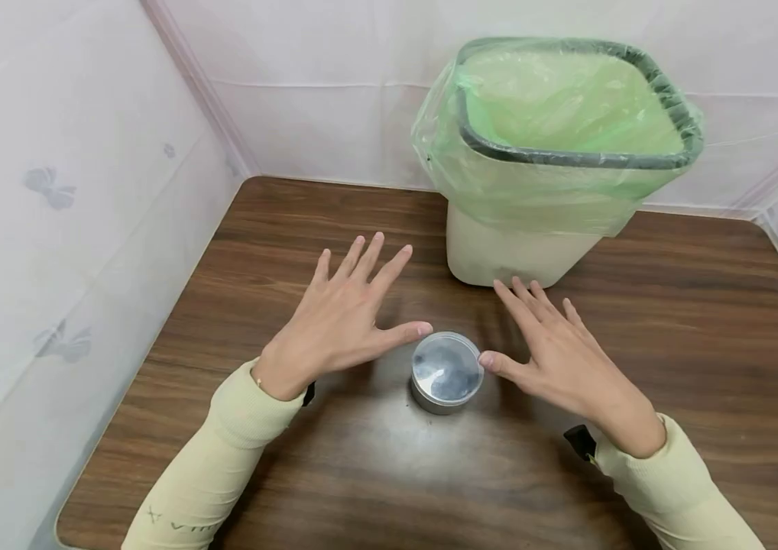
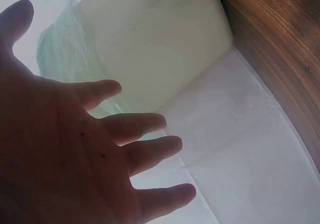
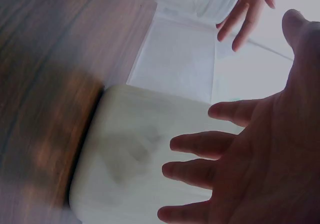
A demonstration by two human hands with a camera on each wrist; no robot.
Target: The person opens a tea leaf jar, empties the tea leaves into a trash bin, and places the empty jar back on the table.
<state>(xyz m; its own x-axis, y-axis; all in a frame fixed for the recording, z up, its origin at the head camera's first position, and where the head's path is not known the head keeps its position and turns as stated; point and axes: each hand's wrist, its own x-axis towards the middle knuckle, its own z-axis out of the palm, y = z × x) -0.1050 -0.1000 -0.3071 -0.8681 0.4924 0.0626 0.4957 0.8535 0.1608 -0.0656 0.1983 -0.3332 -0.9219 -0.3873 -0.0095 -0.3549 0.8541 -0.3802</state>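
A round, clear-walled jar (image 1: 447,370) stands upright on the wooden table (image 1: 389,489), its top shiny. In the right wrist view, dark shredded stuff shows at the bottom of the jar (image 3: 212,3). My left hand (image 1: 341,321) is spread on the jar's left, fingers straight, thumb tip close to the rim. On the other side, my right hand (image 1: 561,367) has straight fingers too, and its thumb tip is by the jar's right edge; whether either thumb touches I cannot tell. Neither hand holds anything. The right fingertips point toward a bin's base.
Behind the jar, right of centre, stands a pale bin (image 1: 520,244) lined with a green plastic bag (image 1: 568,107) folded over its dark rim. White sheeting (image 1: 320,92) hangs behind the table and along its left side.
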